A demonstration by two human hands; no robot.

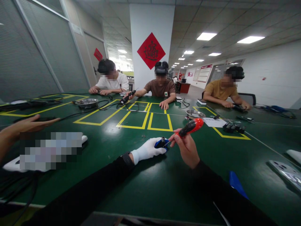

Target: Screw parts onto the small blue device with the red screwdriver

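Blue part [162,143] gripped in left hand [150,149], screwdriver [193,126] in right hand [188,148], fingers closed on each; slanted screwdriver could slip, jabbing left hand.

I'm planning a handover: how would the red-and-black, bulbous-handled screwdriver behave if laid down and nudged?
The screwdriver would probably roll, its handle looking rounded and far thicker than the slim metal shaft. That straight shaft suggests stiffness. The glossy green table may let it slide.

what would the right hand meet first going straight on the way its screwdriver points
Most likely the blue-and-black piece held in the gloved left hand; the screwdriver points at it, though whether its tip touches is unclear.
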